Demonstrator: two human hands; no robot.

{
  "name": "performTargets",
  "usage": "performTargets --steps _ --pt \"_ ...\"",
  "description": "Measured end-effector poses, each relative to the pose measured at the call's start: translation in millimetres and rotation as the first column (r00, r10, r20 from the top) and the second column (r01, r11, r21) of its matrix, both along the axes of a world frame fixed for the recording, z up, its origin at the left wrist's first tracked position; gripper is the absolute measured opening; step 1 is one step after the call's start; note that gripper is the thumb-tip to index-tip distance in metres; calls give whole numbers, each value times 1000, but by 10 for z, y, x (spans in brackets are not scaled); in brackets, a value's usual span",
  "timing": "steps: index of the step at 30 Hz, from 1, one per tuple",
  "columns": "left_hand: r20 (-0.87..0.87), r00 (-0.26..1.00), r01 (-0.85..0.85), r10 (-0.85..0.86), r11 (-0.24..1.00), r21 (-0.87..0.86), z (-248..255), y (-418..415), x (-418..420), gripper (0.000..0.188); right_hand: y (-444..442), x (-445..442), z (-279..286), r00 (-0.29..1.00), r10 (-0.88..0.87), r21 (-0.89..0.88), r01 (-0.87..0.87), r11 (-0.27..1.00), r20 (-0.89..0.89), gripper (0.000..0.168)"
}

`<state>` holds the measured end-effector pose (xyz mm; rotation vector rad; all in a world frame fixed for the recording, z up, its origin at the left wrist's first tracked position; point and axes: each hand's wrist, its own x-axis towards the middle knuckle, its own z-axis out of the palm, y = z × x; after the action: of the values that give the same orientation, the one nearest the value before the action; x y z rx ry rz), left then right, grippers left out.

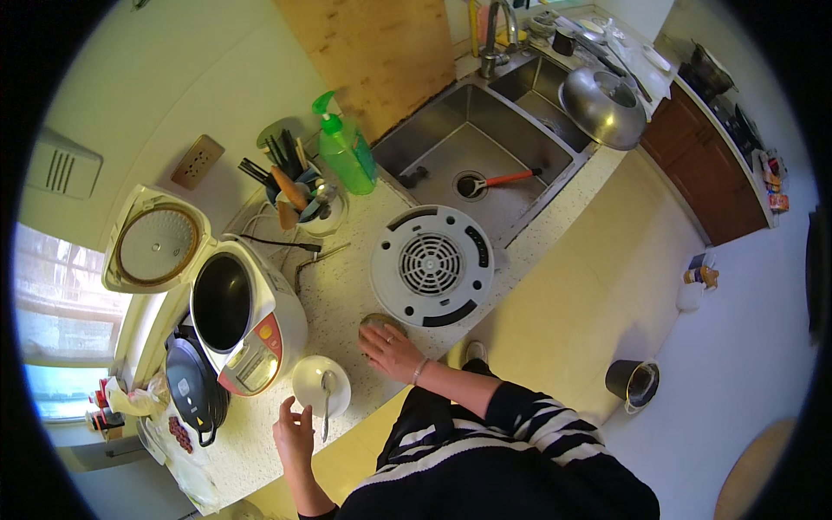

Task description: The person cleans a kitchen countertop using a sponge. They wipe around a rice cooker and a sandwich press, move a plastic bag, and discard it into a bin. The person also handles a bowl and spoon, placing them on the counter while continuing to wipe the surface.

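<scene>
My right hand (390, 348) lies with its fingers over a brownish round object (380, 322) on the speckled countertop (338, 286); most of that object is hidden, so its kind is unclear. Above the hand rests a white round appliance (430, 265), its vented underside facing up. My left hand (296, 432) hovers at the counter's front edge, fingers apart and holding nothing, beside a white bowl (304, 387) with a metal spoon (327, 403) in it. Left of the bowl stands a rice cooker (286, 325) with its lid (156, 247) raised.
A green pump bottle (348, 156) and a utensil holder (325, 218) stand by the wall. The steel sink (448, 143) holds a red-handled brush (507, 179). A domed metal lid (601, 107) sits at its far side. A dark electric pan (192, 383) is at the left.
</scene>
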<state>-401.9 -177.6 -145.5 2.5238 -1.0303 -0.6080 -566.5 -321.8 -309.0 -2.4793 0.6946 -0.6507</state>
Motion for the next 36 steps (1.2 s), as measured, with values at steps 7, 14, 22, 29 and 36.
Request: performTargets --steps 7,14,22,29,36 --pt "-355 870 252 -342 928 -275 -253 -560 -433 78 -97 -1377 21 742 -662 350 595 723 106 13" --pt "-440 624 397 -646 747 -533 -501 -1645 -1099 77 -1338 -1921 338 756 -645 361 572 736 117 59" --pt "-331 681 456 -653 732 -507 -695 -1739 -1093 59 -1700 -1807 207 926 -326 219 284 933 191 41" --pt "-315 656 491 -686 704 -513 -829 -1617 -959 52 -1499 -1692 183 814 -386 374 228 899 433 31" --pt "-350 710 486 -612 784 -386 -719 -1490 -532 85 -1323 -1657 723 707 -442 337 296 894 552 30"
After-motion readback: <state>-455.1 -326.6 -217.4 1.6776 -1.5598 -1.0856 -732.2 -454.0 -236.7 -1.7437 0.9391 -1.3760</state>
